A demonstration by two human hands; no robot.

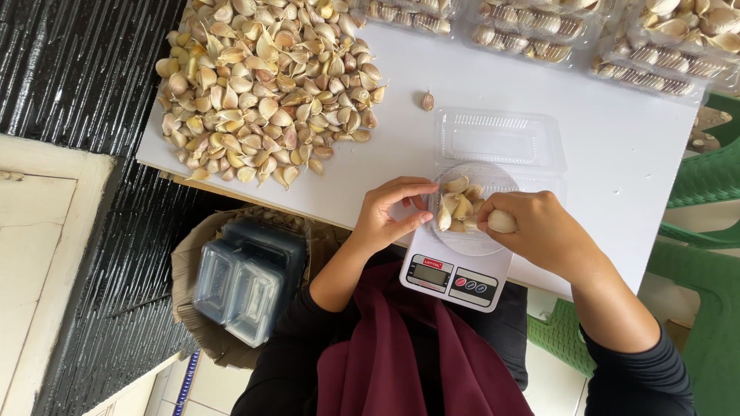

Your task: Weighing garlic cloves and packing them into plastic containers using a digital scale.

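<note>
You're at a small food-packing station — a white table [617,154] heaped with garlic cloves [262,85], filled clear clamshell packs [532,31], a digital scale [456,266] — green plastic chairs [705,254] beside.
</note>
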